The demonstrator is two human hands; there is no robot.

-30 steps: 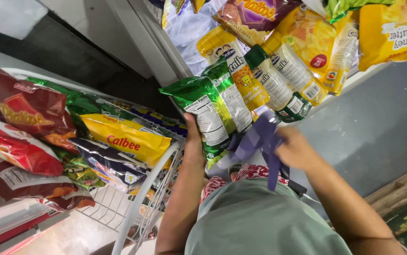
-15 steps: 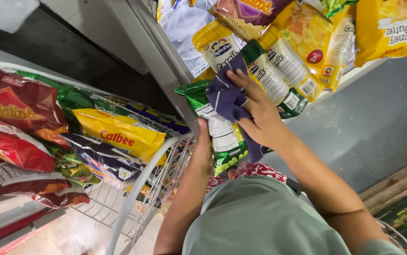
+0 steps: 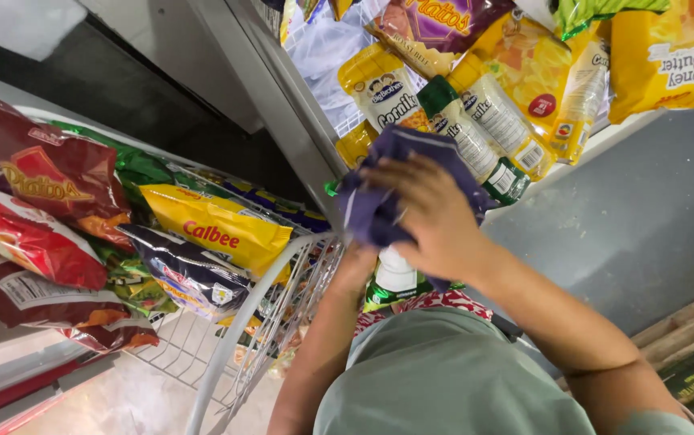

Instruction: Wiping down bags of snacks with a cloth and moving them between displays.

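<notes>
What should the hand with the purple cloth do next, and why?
Probably slide the purple cloth down the green snack packet: the right hand presses it on the packet's upper part, while the left hand steadies the packet from below.

torso: plain sage-green cloth shirt (image 3: pixel 443 379), lower centre | below it: red-and-white patterned cloth (image 3: pixel 423 304) | forearms: bare, no sleeves, no watch | right hand (image 3: pixel 435 213): ringless
</notes>
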